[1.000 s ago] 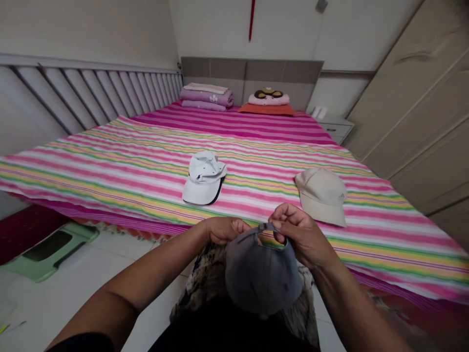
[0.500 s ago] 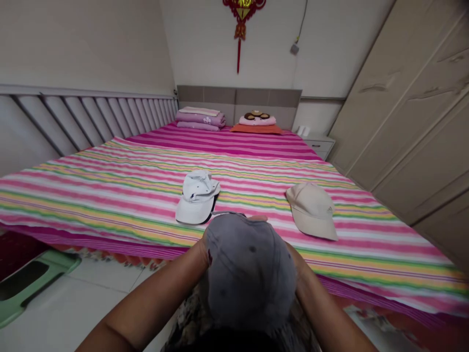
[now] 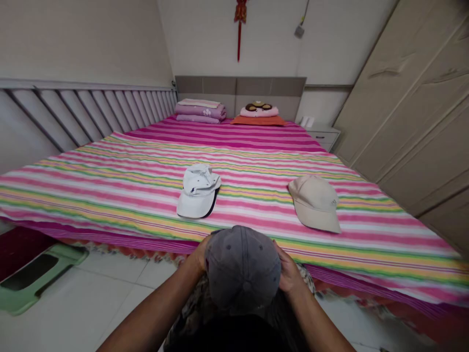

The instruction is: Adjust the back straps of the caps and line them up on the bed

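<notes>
A grey baseball cap [image 3: 244, 266] is held close to my body, just in front of the bed's near edge, its rounded crown facing up at me. My left hand [image 3: 202, 252] grips its left side, the fingertips hidden behind the fabric. On the right side my right hand [image 3: 287, 269] holds the cap's edge with fingers closed round it. Beyond, on the striped bed sheet, lies a white baseball cap [image 3: 198, 190] with a small dark emblem, brim toward me. Farther right rests a beige baseball cap [image 3: 315, 203], its brim also toward me.
The bed [image 3: 252, 171] has a grey headboard [image 3: 205, 88], folded purple quilts [image 3: 201, 111] and a pink-and-orange pile [image 3: 259, 115]. A railing [image 3: 110, 110] runs along the left. On the tiled floor stands a green stool [image 3: 54, 269]. A nightstand [image 3: 324, 134] is at the back right.
The grey cap has come lower and turned, so its crown and top button now show. My right hand's fingers have come into view at its side. The camera has tilted down slightly.
</notes>
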A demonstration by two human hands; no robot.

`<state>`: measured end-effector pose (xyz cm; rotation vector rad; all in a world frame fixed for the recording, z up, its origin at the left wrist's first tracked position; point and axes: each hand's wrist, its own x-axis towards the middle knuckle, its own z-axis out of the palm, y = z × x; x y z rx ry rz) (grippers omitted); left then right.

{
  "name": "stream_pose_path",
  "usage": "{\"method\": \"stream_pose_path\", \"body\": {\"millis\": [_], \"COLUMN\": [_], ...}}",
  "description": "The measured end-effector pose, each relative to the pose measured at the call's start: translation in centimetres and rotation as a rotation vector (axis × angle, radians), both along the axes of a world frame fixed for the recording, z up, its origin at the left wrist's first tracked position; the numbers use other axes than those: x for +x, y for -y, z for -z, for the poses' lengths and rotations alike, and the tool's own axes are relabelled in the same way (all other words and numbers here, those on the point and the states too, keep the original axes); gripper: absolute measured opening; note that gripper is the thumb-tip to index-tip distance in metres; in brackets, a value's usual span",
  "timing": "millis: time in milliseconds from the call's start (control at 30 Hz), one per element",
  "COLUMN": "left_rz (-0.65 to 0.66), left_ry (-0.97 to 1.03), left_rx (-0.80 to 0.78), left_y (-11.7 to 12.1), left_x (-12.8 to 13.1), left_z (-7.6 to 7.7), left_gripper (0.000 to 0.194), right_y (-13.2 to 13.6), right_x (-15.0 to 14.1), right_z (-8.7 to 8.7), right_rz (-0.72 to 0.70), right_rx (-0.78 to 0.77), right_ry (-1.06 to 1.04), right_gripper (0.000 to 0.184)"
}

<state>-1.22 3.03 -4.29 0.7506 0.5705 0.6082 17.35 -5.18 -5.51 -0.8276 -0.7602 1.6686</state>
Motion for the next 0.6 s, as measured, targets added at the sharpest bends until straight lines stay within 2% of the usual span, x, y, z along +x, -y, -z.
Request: {"method": "stream_pose_path", "body": {"millis": [167, 300, 433, 600], "left_rz": [0.005, -0.002, 0.001, 0.059], "left_ry": [0.116, 0.284, 0.317, 0.309], "left_rx": [-0.163, -0.243, -0.234, -0.262], "left_y": [1.0, 1.2, -1.0, -6.1], "left_x": [-2.6, -2.6, -0.3, 4.9], "left_z": [2.7, 3.3, 1.4, -2.3], "left_gripper": [0.026, 0.018, 0.024, 0.032], "right_y": [-0.2, -0.3, -1.4, -5.1], "right_x": [0.5, 1.0, 2.7, 7.0], "right_z": [1.3, 1.3, 0.0, -3.5], "right_rz": [-0.068, -0.058, -0.011, 0.178], "right_rx": [-0.137, -0.165, -0.160, -0.174], "right_ry": [-0.239, -0.279, -0.244, -0.094], "right_gripper": [0.041, 0.040, 0.036, 0.031]}}
